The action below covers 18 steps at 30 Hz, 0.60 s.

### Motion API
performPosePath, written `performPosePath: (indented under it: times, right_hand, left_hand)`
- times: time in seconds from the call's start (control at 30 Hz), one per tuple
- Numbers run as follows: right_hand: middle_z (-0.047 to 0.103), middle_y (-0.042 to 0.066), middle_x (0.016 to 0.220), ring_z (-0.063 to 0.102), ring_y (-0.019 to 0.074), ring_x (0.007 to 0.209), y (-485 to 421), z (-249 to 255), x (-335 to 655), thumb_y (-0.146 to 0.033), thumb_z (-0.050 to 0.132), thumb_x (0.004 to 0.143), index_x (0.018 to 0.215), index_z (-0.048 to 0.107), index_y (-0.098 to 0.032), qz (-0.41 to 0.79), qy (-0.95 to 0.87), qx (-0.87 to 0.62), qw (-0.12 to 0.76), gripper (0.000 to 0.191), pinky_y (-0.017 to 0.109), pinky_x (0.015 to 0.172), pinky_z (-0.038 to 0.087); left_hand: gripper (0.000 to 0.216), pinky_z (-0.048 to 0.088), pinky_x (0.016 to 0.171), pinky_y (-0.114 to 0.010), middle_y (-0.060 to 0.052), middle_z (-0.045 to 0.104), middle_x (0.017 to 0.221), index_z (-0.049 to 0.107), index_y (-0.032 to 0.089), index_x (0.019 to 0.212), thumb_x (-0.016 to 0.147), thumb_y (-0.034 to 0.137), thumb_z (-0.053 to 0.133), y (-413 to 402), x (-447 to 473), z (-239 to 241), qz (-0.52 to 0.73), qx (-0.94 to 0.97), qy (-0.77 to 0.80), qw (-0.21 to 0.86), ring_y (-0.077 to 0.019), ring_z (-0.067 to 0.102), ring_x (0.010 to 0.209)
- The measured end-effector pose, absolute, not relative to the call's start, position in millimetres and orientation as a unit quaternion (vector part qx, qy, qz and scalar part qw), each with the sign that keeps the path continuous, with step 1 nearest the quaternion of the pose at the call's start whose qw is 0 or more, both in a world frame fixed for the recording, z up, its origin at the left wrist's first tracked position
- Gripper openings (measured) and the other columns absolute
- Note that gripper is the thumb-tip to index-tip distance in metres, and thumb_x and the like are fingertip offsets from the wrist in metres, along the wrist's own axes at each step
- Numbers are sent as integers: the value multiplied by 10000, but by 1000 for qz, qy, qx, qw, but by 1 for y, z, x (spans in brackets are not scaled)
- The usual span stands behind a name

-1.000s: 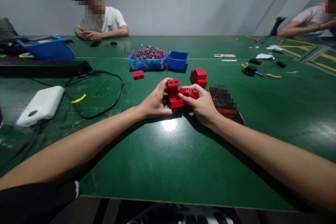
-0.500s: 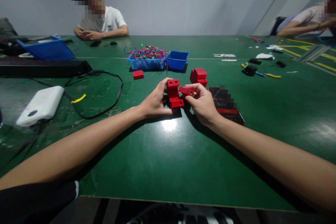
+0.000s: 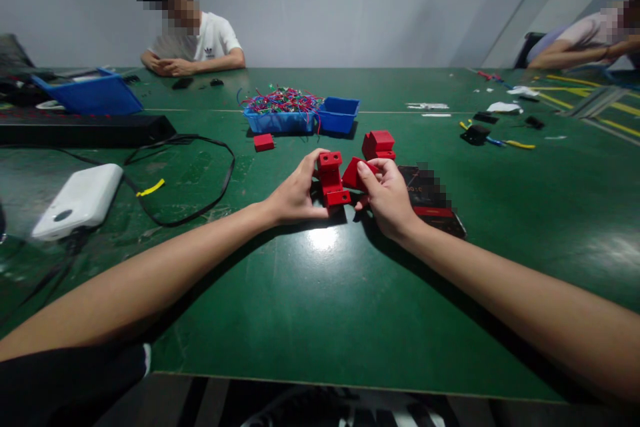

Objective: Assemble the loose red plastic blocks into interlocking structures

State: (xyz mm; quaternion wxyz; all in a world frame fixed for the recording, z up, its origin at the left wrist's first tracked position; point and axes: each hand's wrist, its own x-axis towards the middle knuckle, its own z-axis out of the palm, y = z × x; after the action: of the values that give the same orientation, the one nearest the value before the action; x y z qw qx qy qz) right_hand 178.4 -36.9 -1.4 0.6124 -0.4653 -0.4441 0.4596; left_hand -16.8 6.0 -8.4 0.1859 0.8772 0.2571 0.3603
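Observation:
My left hand [image 3: 297,192] is closed around a red block with round holes [image 3: 331,179], which has a stepped shape and stands upright above the green table [image 3: 300,307]. Between thumb and fingers of my right hand [image 3: 387,192] is a smaller red piece [image 3: 355,174], its slanted face towards me. The two red parts are close together; whether they touch I cannot tell. Behind my right hand sits another red block [image 3: 379,143]. A dark phone-like device [image 3: 425,188] lies beside that hand, with a red strip [image 3: 434,211] on its lower part.
Beyond my hands are a blue bin of tangled wires [image 3: 280,121], a second blue bin [image 3: 339,121] and a small red box [image 3: 263,142]. A white device [image 3: 80,200] with black cables lies left. A person [image 3: 195,47] sits opposite, another person [image 3: 575,43] at far right.
My right hand has turned the small red piece, so a broader slanted face now shows and its thumb lies across it. My left hand and its block have stayed in place.

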Motion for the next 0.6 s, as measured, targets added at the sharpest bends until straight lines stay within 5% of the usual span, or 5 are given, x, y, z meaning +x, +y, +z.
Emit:
performPosePath:
  times: [0.23, 0.4, 0.6]
  right_hand:
    - [638, -61, 720, 553, 109, 627, -39, 4, 179, -350, 860, 655, 885, 643, -227, 472, -450, -439, 618, 339, 257, 616, 469]
    - [755, 6, 942, 668, 182, 904, -39, 1, 180, -131, 745, 625, 903, 784, -227, 459, -483, -437, 604, 297, 332, 851, 531]
    - [769, -21, 835, 682, 165, 778, -40, 5, 178, -108, 686, 614, 936, 790, -243, 491, -444, -433, 611, 364, 339, 801, 550]
  left_hand:
    - [1044, 478, 1114, -551, -213, 444, 1470, 259, 195, 1489, 664, 453, 845, 5, -18, -8, 359, 877, 257, 190, -370, 521, 1338]
    - [1039, 465, 1125, -548, -212, 455, 1460, 264, 185, 1483, 657, 428, 845, 4, -17, -7, 360, 874, 259, 199, -369, 528, 1333]
    - [1044, 468, 1130, -545, -212, 450, 1465, 251, 196, 1479, 663, 455, 848, 6, -17, -7, 355, 880, 256, 187, -367, 521, 1347]
